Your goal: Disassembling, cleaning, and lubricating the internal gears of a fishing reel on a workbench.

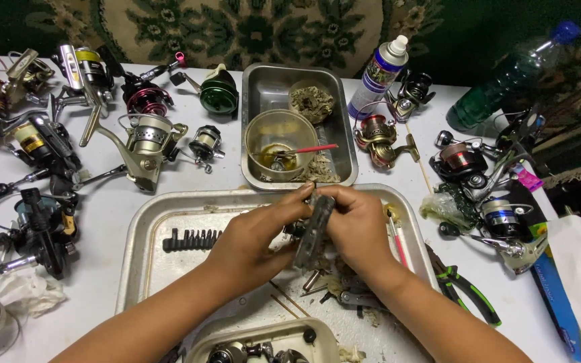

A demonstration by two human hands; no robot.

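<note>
We hold a dark grey, elongated, grimy metal part (315, 228) between both hands, above the big dented steel tray (144, 249) on the white surface (102, 202). Its long axis runs steeply, top end leaning slightly away and right, bottom end toward us. Our left hand (253, 238) grips it from the left, thumb and fingertips pinching near the upper end; our right hand (361, 228) closes on it from the right, fingers wrapped behind. Both hands are in contact, neither nearer than the other; the part sits directly between them.

Under the hands in the tray: a black strip of screwdriver bits (193, 238) to the left, loose small metal pieces and folding pliers (358, 299) below the right wrist, bits of dirty rag or grease debris. A red-handled thin tool (397, 238) lies at the tray's right edge.

Behind the tray, a smaller deep steel pan (344, 128) carries a clear glass bowl with yellowish liquid (280, 138) and a red-handled brush across it. A white spray can with blue label (379, 74) stands right of it. Many spinning fishing reels (146, 144) crowd the left and right of the surface. Green-and-black pliers (465, 289) lie just right of the tray. A green plastic bottle (499, 87) lies far right. Nothing blocks the hands; the clutter below is close.
</note>
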